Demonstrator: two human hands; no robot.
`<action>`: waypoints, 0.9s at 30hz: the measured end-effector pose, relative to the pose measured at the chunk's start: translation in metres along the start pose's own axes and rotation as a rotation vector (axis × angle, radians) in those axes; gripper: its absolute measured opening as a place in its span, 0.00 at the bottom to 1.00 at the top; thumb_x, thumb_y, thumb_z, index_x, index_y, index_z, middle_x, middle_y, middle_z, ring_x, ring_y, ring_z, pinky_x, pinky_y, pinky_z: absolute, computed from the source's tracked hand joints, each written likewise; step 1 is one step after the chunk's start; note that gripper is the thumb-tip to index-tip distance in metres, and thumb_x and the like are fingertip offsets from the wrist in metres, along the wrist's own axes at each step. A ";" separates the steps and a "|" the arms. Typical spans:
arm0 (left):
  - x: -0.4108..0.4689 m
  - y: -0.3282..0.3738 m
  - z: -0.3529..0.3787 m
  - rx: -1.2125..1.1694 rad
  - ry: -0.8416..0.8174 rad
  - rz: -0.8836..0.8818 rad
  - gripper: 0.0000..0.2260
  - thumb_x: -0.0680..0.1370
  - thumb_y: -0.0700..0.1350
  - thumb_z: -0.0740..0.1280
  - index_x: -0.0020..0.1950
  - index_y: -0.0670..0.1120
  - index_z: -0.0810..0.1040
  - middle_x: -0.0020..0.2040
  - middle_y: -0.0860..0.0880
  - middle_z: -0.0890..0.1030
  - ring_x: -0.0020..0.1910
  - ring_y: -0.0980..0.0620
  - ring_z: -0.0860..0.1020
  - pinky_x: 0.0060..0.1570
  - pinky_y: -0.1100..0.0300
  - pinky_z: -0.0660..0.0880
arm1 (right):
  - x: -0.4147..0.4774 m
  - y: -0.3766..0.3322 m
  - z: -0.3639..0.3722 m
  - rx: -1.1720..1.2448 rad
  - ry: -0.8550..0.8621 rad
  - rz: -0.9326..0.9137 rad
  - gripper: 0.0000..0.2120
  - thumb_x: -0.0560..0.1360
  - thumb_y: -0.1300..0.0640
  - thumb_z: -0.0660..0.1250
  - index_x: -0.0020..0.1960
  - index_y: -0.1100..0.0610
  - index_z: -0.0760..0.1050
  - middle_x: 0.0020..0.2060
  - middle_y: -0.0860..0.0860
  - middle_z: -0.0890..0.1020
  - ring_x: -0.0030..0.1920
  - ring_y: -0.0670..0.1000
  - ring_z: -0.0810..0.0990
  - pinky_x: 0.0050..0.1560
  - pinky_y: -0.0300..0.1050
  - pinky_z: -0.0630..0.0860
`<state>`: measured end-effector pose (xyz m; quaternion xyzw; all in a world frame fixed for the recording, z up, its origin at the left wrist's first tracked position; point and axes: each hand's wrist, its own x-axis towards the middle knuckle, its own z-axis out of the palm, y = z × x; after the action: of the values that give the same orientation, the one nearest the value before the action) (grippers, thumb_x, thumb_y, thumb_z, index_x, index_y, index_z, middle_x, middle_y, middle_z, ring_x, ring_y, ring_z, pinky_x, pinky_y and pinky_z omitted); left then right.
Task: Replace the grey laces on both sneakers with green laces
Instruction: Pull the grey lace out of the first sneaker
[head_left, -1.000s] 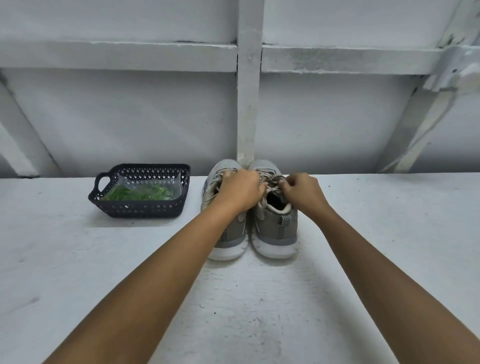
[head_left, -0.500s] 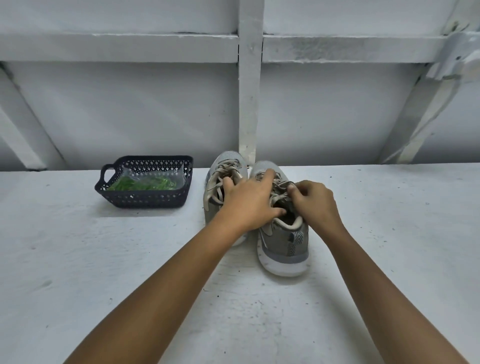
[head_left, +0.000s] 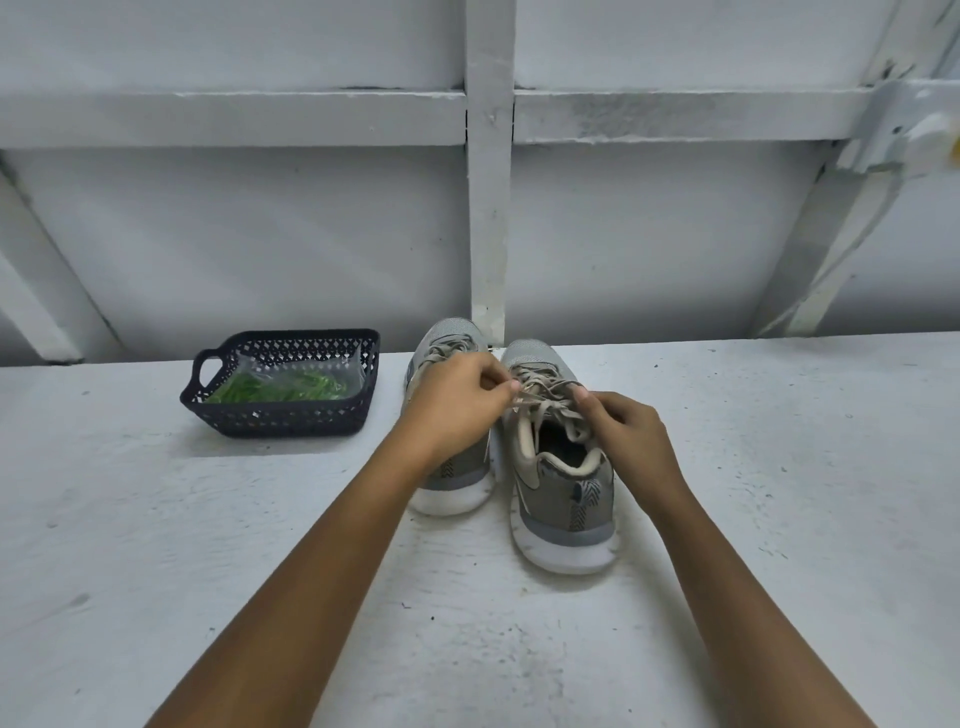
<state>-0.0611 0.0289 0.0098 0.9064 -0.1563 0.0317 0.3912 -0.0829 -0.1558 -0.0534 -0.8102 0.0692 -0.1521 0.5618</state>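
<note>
On a white painted bench (head_left: 156, 545), backed by a white framed wall (head_left: 260, 234), two grey sneakers stand side by side with heels toward the viewer and toes at the wall. Both are laced in grey.

Nearer and to the right is the right sneaker (head_left: 563, 499), the one being worked on. Its grey laces (head_left: 545, 397) are bunched over the tongue. Reaching across the left sneaker (head_left: 447, 478) and hiding much of it, the left hand (head_left: 452, 410) has thumb and forefinger closed on a strand of that lace. From the other side, the right hand (head_left: 628, 436) has its fingers curled in and pinched together on the lace by the collar.

Judging from this, the work is at its start: loosening the first lace. Nothing pins the shoe down, so a hard pull could drag or tip it, or knock its neighbour, which sits just beside it. Pulling both ways on a knot may tighten it instead of freeing it. A lace tip may also catch in an eyelet.

Well to the left of the shoes sits a dark latticed plastic basket (head_left: 285, 418) with a loop handle. Inside lies a clear plastic bag (head_left: 311, 371) holding the green laces (head_left: 275, 389), bundled and apparently untouched. Whether the bag is sealed cannot be told.
</note>
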 end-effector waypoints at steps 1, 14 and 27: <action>0.000 -0.001 -0.001 -0.041 -0.005 0.000 0.07 0.77 0.47 0.66 0.39 0.55 0.75 0.37 0.60 0.77 0.42 0.59 0.76 0.40 0.68 0.68 | 0.000 0.001 0.000 0.008 0.000 0.001 0.12 0.76 0.44 0.64 0.49 0.50 0.82 0.42 0.43 0.84 0.46 0.40 0.79 0.43 0.34 0.71; 0.010 0.007 0.032 0.659 0.199 0.257 0.16 0.77 0.56 0.59 0.53 0.46 0.76 0.54 0.48 0.71 0.57 0.48 0.69 0.53 0.49 0.61 | 0.005 0.001 -0.004 0.015 -0.039 -0.008 0.13 0.76 0.46 0.66 0.52 0.53 0.80 0.45 0.45 0.84 0.48 0.42 0.81 0.49 0.40 0.76; -0.010 0.010 -0.020 -1.005 0.071 0.139 0.11 0.80 0.36 0.57 0.40 0.44 0.71 0.44 0.47 0.84 0.47 0.51 0.82 0.52 0.58 0.77 | -0.001 -0.002 -0.003 0.002 -0.023 -0.015 0.11 0.76 0.45 0.65 0.48 0.51 0.80 0.43 0.42 0.83 0.47 0.40 0.80 0.43 0.34 0.71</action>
<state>-0.0722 0.0389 0.0286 0.5921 -0.1989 0.0096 0.7809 -0.0848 -0.1576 -0.0504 -0.8120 0.0566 -0.1468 0.5621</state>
